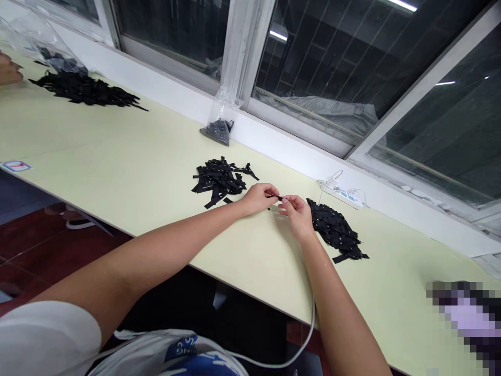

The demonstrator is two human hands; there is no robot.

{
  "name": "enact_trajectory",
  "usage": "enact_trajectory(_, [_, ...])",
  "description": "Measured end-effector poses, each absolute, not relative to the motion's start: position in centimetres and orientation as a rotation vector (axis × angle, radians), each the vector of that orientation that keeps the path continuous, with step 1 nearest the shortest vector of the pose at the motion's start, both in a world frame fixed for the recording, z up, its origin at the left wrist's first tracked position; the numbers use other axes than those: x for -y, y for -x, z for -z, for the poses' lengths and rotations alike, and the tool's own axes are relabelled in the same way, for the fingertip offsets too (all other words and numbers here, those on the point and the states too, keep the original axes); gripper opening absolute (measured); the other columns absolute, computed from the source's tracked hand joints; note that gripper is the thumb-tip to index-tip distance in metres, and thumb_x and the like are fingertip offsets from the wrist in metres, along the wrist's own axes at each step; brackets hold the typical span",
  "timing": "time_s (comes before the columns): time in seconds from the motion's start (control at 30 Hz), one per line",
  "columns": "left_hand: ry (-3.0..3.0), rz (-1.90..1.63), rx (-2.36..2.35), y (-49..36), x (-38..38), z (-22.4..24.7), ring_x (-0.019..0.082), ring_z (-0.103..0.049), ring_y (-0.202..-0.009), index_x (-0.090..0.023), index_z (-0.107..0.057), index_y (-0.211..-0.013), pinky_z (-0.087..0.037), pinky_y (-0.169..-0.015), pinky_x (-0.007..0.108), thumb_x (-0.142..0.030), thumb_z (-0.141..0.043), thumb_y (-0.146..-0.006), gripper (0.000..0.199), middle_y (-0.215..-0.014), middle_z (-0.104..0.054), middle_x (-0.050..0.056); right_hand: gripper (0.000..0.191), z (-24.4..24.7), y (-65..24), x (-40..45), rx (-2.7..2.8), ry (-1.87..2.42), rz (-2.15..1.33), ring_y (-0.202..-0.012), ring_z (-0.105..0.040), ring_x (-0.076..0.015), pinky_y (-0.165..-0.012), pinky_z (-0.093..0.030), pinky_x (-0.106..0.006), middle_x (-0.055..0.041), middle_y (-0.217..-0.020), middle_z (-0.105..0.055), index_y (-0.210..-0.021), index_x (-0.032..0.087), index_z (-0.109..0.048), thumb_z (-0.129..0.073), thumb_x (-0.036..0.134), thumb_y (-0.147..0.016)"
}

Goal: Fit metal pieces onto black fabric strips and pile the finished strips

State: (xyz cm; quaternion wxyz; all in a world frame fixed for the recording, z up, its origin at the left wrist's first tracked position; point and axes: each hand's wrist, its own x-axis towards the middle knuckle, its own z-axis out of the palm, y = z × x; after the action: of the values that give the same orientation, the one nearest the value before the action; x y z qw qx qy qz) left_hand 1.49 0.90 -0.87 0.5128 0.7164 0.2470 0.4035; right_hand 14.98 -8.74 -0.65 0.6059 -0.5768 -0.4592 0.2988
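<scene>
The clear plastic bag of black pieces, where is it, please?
In the head view, the plastic bag leans against the window ledge, behind the left-hand pile of black strips.

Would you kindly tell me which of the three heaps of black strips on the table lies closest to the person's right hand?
The heap of black strips just beyond the right hand, nearly touching it. The middle heap sits past the left hand; the far heap lies by the window.

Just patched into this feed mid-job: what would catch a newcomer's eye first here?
The two hands meet at mid-table, the left hand and right hand pinching one small black strip between them. Black heaps flank them on the pale table: the left heap and the right heap. A third heap lies far left, and a clear bag leans at the window sill.
</scene>
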Motion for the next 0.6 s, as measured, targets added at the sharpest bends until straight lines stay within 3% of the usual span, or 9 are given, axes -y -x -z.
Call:
enact_trajectory(0.43, [-1.926, -0.989, -0.601, -0.86, -0.8, 0.58, 0.014, -0.06, -0.074, -0.016, -0.069, -0.083, -0.046, -0.072, 0.028, -0.023, -0.062, -0.079, 0.011, -0.08, -0.069, 0.002, 0.045, 0.68, -14.94, 8.59, 1.054, 1.342, -0.68, -0.078, -0.067, -0.0172, -0.064, -0.055, -0.027, -0.0017, -0.085, -0.066, -0.091, 0.02, -0.063, -0.077, 0.057, -0.069])
enact_trajectory(0.6, [-1.854, -1.055, -0.61, -0.98, -1.4, 0.79, 0.014, -0.057, -0.076, -0.016, -0.068, -0.083, -0.045, -0.076, 0.029, -0.027, -0.066, -0.078, 0.012, -0.082, -0.068, 0.002, 0.043, 1.03, -15.42, 8.7, 1.107, 1.441, -0.588, -0.078, -0.064, -0.0175, -0.068, -0.054, -0.03, -0.0048, -0.094, -0.068, -0.098, 0.02, -0.062, -0.07, 0.055, -0.075])
